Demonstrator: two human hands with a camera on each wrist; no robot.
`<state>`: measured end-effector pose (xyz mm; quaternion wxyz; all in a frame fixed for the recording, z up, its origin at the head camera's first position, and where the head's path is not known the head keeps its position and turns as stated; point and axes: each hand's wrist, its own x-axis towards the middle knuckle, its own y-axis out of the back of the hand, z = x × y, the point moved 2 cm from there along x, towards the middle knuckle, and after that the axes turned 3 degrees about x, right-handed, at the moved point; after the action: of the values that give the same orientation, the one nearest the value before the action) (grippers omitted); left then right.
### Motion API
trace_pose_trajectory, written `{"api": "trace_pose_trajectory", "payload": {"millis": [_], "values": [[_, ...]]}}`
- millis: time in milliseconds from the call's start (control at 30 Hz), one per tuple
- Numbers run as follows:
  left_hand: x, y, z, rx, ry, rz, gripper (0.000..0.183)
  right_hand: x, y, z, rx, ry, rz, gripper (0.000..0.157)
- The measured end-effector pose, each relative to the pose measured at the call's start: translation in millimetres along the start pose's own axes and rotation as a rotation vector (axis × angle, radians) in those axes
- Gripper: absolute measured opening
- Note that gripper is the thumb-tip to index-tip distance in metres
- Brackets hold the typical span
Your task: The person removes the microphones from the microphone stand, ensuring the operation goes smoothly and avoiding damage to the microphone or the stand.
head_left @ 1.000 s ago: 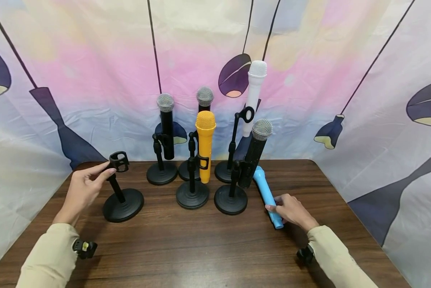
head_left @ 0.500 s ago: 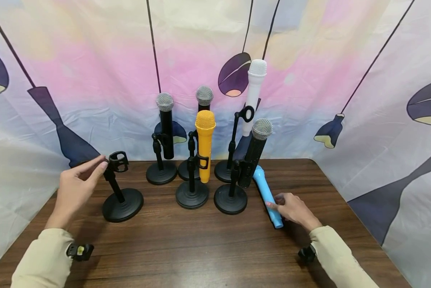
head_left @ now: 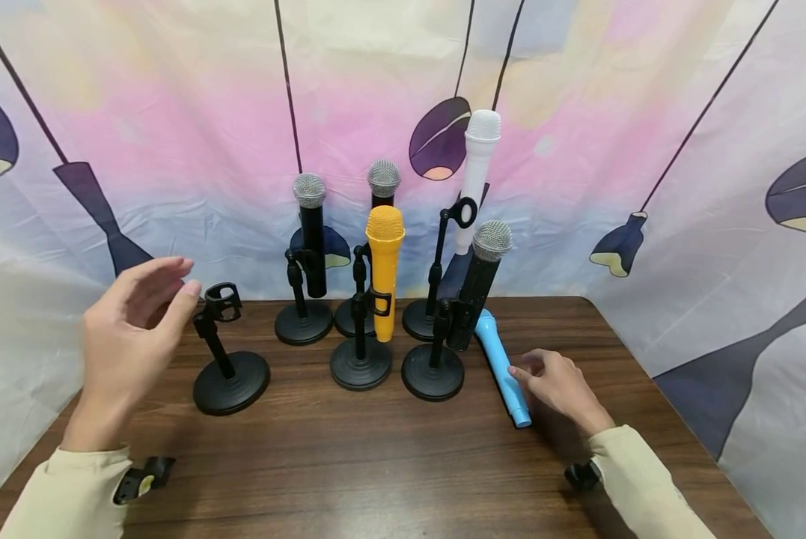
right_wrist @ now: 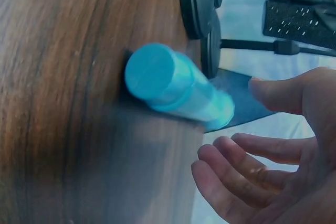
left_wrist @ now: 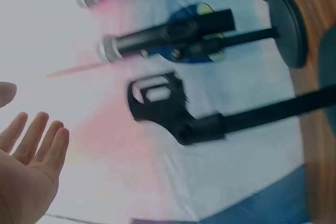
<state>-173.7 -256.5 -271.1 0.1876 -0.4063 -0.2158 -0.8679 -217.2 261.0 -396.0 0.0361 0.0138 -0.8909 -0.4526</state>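
Observation:
My left hand (head_left: 129, 337) is raised just left of a black desktop microphone stand (head_left: 226, 374) whose clip holder holds no microphone. In the left wrist view its fingers (left_wrist: 51, 145) are relaxed and apart from the stand's clip (left_wrist: 157, 98). A light blue microphone (head_left: 502, 370) lies on the table at the right, its head pointing toward the back. My right hand (head_left: 557, 385) hovers beside its lower half. Seen from the right wrist, the loosely bent fingers (right_wrist: 231, 177) and thumb are spread, with a gap between them and the blue microphone (right_wrist: 178, 85).
Several stands hold microphones: a yellow one (head_left: 385, 273), a white one (head_left: 477, 180), and black ones with silver heads, such as the left one (head_left: 311, 236) and the right one (head_left: 477, 284). A printed cloth (head_left: 207, 112) hangs behind the wooden table (head_left: 349, 464).
My left hand has let go of the empty stand and drawn back to the left, its fingers opening. My right hand has released the blue microphone and shifted slightly right. The stands stay put.

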Motion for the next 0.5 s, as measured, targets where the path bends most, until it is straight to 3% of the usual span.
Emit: {"api": "trace_pose_trajectory", "payload": {"millis": [100, 267, 500], "values": [[-3.7, -9.2, 14.7, -0.016, -0.050, -0.042, 0.036, -4, 2.6, -8, -0.011, 0.029, 0.018, 0.041], [-11.2, -26.6, 25.8, -0.074, -0.102, -0.130, 0.041, -12, 3.5, -23, -0.010, 0.076, 0.037, 0.037], [-22.8, -50.0, 31.9, -0.075, -0.076, -0.265, 0.044, -24, 1.1, -42, 0.014, 0.119, 0.048, 0.043]]}}
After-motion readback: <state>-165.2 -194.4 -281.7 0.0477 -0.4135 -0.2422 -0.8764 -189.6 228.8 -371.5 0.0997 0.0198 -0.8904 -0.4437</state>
